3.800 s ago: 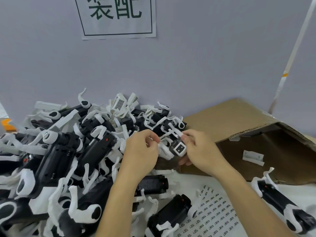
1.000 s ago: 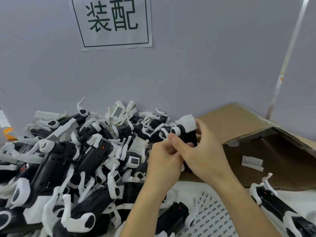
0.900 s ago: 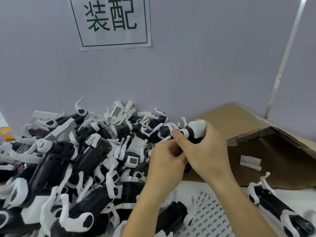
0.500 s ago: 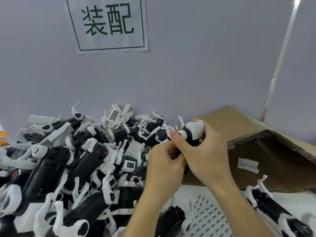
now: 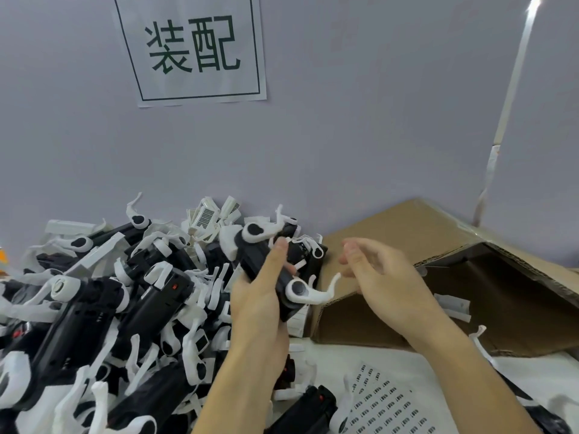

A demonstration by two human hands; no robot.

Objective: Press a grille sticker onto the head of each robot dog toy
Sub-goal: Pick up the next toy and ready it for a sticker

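My left hand (image 5: pixel 261 296) grips a black and white robot dog toy (image 5: pixel 266 261) round its body, holding it up at the centre with its white legs sticking out to the right. My right hand (image 5: pixel 385 277) hovers just right of the toy, fingers loosely spread, holding nothing and apart from it. The toy's head side is turned away, so I cannot see a grille sticker on it. A white sticker sheet (image 5: pixel 388 402) with rows of small grille stickers lies on the table below my right forearm.
A large pile of robot dog toys (image 5: pixel 109 308) fills the left half up to the wall. An open cardboard box (image 5: pixel 423 245) lies on its side at the right. Another toy (image 5: pixel 307 408) lies near the bottom centre. A paper sign (image 5: pixel 191 48) hangs on the wall.
Both hands held the toy together before. Now my right hand has let go and drawn away to the right, and my left hand alone holds the toy, turned to a new angle.
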